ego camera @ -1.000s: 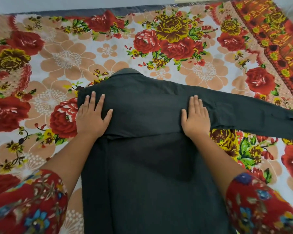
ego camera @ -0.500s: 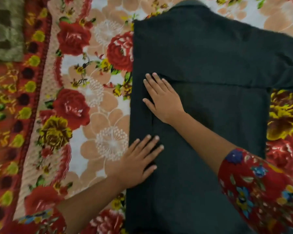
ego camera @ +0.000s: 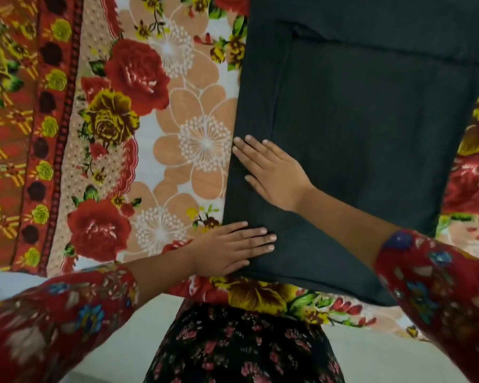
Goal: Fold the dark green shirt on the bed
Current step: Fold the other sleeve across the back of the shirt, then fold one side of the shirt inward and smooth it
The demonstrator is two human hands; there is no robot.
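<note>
The dark green shirt point(ego camera: 357, 128) lies flat on the flowered bedsheet point(ego camera: 177, 150), its left side folded inward as a long strip and a sleeve folded across the top. My left hand point(ego camera: 230, 248) rests flat, fingers together, on the shirt's lower left corner near the hem. My right hand point(ego camera: 271, 172) presses flat on the folded left strip just above it, with the arm crossing over the shirt. Neither hand grips the cloth. The collar end is out of view.
The bed's near edge point(ego camera: 260, 297) runs just below the shirt hem, with pale floor point(ego camera: 116, 352) beneath. My patterned dark skirt point(ego camera: 241, 344) stands against that edge. The sheet's red bordered band point(ego camera: 25, 134) runs along the left.
Both hands slid down the shirt's left folded edge from near the shoulders to the hem. The view dropped and shifted left, so the bed edge and floor now show.
</note>
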